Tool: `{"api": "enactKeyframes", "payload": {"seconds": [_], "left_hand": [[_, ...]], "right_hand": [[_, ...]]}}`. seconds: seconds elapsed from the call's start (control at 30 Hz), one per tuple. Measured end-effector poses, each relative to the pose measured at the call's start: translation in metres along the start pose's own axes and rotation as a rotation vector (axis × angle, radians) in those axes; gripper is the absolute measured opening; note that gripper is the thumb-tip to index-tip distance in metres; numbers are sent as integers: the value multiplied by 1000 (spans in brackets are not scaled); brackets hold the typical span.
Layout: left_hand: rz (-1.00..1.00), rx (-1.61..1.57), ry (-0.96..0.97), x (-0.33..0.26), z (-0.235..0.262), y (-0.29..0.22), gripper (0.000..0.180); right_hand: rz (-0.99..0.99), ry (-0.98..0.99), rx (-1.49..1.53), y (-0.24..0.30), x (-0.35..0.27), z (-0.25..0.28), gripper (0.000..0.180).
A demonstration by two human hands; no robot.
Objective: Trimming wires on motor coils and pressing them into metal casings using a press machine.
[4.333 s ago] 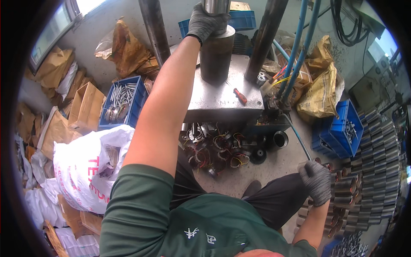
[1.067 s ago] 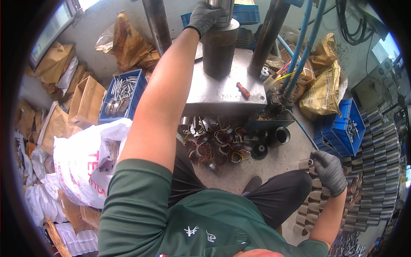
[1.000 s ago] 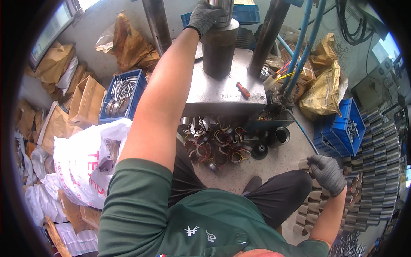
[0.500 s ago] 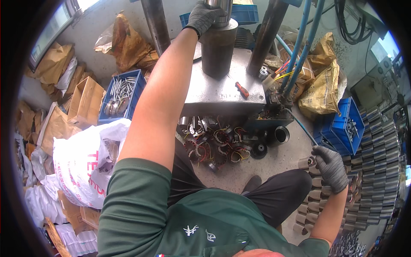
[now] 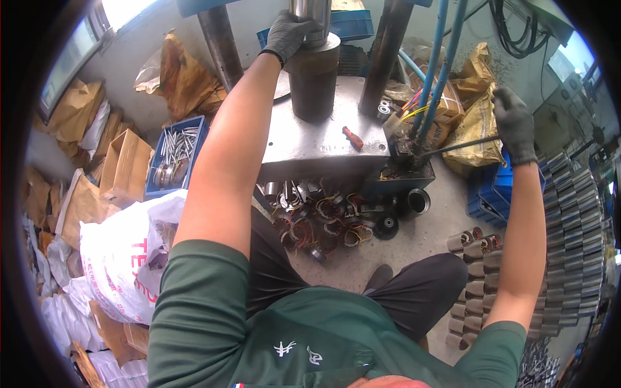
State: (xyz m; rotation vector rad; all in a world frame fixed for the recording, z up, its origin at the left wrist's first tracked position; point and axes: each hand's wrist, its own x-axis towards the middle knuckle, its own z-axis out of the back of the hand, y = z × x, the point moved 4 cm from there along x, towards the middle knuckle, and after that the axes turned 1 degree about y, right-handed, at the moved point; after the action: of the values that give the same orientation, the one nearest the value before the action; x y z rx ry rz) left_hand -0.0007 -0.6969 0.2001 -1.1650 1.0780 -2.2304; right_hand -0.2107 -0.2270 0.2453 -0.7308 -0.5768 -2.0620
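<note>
My left hand [image 5: 289,37], in a grey glove, curls its fingers round the near left side of a shiny metal cylinder [image 5: 315,22]. That cylinder stands on a thick dark steel cylinder [image 5: 314,87], which rests on the press's metal bed [image 5: 291,139]. Out to the right, my gloved right hand [image 5: 515,126] is closed on the outer end of a lever rod [image 5: 462,145]. The rod runs left to the base of the press beside the blue hoses. A screwdriver with a red-orange handle [image 5: 352,137] lies on the bed.
Two press columns [image 5: 223,52] [image 5: 386,61] flank the cylinder. Below the bed lie several wound motor stators [image 5: 333,210] and a hollow dark housing [image 5: 418,201]. Stacked metal cylinders [image 5: 569,246] fill the right side. Left stand a blue bin of shafts [image 5: 176,155] and a white sack [image 5: 119,258].
My right hand has risen away from me, swinging the lever's outer end upward. My left hand stays at the shiny cylinder. The whole view has shifted slightly.
</note>
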Motion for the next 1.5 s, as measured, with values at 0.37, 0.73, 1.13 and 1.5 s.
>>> {"api": "enactKeyframes", "payload": {"seconds": [0.37, 0.73, 1.13, 1.5], "left_hand": [[26, 21, -140, -40, 6, -6, 63], [84, -1093, -188, -249, -27, 24, 64], [629, -1420, -223, -277, -55, 70, 56], [487, -1469, -61, -273, -53, 45, 67]], "right_hand": [[-143, 84, -138, -16, 26, -16, 22], [-141, 161, -38, 9, -25, 13, 54], [489, 450, -246, 160, -150, 28, 48], [489, 404, 517, 279, -89, -180, 80]]}}
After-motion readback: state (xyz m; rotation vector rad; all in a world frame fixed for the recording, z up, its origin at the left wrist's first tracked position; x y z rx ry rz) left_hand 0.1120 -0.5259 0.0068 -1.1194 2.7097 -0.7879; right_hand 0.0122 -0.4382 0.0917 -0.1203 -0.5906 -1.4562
